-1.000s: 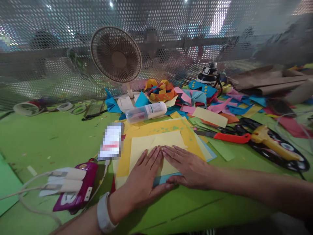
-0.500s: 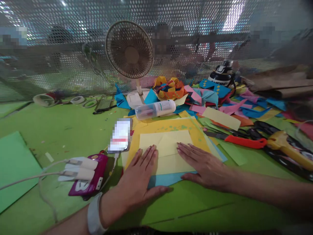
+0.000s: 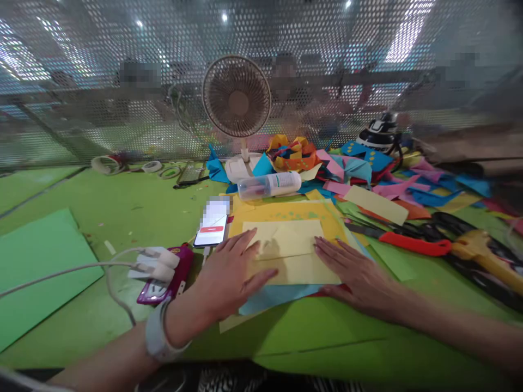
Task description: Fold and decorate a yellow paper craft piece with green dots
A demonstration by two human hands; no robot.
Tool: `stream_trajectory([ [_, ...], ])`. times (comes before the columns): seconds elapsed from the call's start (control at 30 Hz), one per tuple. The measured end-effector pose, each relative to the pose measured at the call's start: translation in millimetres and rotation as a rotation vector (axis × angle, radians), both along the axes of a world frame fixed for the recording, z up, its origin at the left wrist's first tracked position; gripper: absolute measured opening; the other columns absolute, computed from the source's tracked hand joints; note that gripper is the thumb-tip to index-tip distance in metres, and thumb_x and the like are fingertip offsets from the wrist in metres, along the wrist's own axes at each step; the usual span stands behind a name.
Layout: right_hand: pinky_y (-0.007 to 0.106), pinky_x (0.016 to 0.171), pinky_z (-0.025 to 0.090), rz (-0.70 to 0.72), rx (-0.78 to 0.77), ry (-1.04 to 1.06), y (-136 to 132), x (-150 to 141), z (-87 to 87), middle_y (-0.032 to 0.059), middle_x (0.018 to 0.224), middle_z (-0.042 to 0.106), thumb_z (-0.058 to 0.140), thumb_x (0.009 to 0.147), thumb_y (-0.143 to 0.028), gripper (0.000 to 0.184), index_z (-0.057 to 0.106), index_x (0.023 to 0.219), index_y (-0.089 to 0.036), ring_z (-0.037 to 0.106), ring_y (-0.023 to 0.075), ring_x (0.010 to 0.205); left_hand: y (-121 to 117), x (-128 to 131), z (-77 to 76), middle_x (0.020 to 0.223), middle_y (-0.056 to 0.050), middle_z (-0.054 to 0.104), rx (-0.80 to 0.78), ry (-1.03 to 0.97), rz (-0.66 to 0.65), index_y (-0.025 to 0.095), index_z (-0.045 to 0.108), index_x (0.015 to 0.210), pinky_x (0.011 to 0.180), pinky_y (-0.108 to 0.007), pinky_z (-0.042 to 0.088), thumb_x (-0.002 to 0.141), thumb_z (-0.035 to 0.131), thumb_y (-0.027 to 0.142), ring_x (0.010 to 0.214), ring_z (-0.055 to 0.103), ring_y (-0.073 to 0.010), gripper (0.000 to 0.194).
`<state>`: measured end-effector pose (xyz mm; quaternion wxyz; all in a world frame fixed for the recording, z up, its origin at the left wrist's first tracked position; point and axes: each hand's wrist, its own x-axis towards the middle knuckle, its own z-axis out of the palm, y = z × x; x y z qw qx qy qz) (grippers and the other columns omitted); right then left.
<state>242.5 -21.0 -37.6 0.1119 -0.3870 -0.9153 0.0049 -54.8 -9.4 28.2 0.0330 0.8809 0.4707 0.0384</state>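
A pale yellow paper (image 3: 294,269) with a folded flap lies on an orange-yellow sheet and a blue one (image 3: 278,300). My left hand (image 3: 229,272) rests over its left side with fingers stretched out and thumb spread. On the right side, my right hand (image 3: 355,275) lies flat, fingertips at the paper's edge. Neither hand grips anything. A phone (image 3: 212,228) with a lit screen sits left of the sheets, its cable plugged in. Behind the papers lies a clear plastic bottle (image 3: 269,186) with a white label.
A purple power strip (image 3: 157,291) with white chargers stands left, near a green sheet (image 3: 36,272). On the right are a red-handled cutter (image 3: 414,244) and large scissors (image 3: 472,245). A fan (image 3: 237,98) and colourful folded papers (image 3: 351,166) stand behind. Tape rolls (image 3: 107,164) sit back left.
My right hand has shifted outward to the paper's right edge, and my left hand is slightly turned, still flat. The camera view has tilted up and swung left.
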Motion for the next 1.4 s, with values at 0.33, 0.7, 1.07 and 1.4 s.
stream_trajectory([
  [0.33,0.05,0.109,0.029,-0.025,-0.013,-0.009,-1,-1,3.5,0.0148,0.147,0.028,0.04,0.09,-0.054,0.072,0.021,0.145,-0.011,0.025,0.026,0.136,59,17,-3.5,0.081,-0.005,0.061,-0.317,-0.12,-0.057,0.017,0.06,0.079,0.065,-0.028,0.042,0.086,0.048,0.034,0.074,0.056,-0.0181,0.023],
  [0.7,0.049,0.099,0.039,0.001,0.065,0.031,33,-36,38.8,0.0148,0.119,0.061,0.04,0.094,-0.038,0.038,0.063,0.114,-0.014,0.053,0.0284,0.114,59,6,-8.1,0.078,-0.003,0.062,-0.416,-0.238,-0.058,0.017,0.063,0.076,0.063,-0.025,0.039,0.082,0.053,0.038,0.073,0.055,-0.0164,0.024],
  [1.07,0.042,0.109,0.032,0.145,-0.371,0.164,61,-79,22.8,0.0063,0.143,0.039,0.023,0.098,-0.043,0.05,0.038,0.139,-0.018,0.037,0.0192,0.131,52,-1,-13.4,0.085,-0.003,0.062,-0.462,-0.298,-0.025,0.018,0.066,0.082,0.067,-0.024,0.043,0.081,0.056,0.034,0.077,0.057,-0.0158,0.019],
  [1.4,0.045,0.111,0.027,0.122,-0.386,0.133,55,-79,20.0,0.0108,0.146,0.034,0.034,0.094,-0.05,0.057,0.039,0.139,-0.014,0.028,0.0234,0.135,53,-7,-15.4,0.087,-0.003,0.058,-0.517,-0.304,-0.015,0.018,0.067,0.082,0.064,-0.023,0.042,0.078,0.059,0.041,0.075,0.056,-0.0149,0.024],
])
